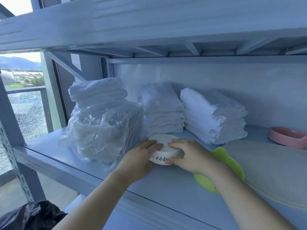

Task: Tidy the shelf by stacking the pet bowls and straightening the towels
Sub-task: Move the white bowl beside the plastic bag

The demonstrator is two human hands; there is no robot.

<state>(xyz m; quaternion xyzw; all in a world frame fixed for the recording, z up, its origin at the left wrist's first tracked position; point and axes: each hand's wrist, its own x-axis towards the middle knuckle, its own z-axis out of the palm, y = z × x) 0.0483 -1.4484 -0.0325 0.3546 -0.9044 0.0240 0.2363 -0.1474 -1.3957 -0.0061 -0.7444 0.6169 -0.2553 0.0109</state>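
Three piles of white towels line the back of a pale blue metal shelf (58, 156). Low in the left corner, below the shelf board, lies a crumpled black plastic bag (31, 214). On the board, the leftmost pile (103, 130) sits partly inside a clear plastic wrapper, with several loose folded towels heaped unevenly on top of it. Just beside it on the right stands the middle pile (164, 113), its folds a little askew and its left edge against the wrapper. In front of that pile is the white bowl (166, 146), turned upside down, the black lettering on its wall reading inverted. It seems to rest on the board, though the hands hide too much of its lower rim to be sure. The left hand (141, 156) grips the bowl's left side, fingers curled over the flat base that faces up. The right hand (191, 155) holds the right side, fingers laid over the base and thumb pressed on the front wall by the lettering. Right of the hands stands the third pile (214, 117), evenly layered. Under the right forearm lies a lime-green piece (232, 163) with a scalloped edge. Beside it is a large, rounded cream-coloured object (274, 171), and at the far right a pink bowl (289, 136) stands nearer the back.
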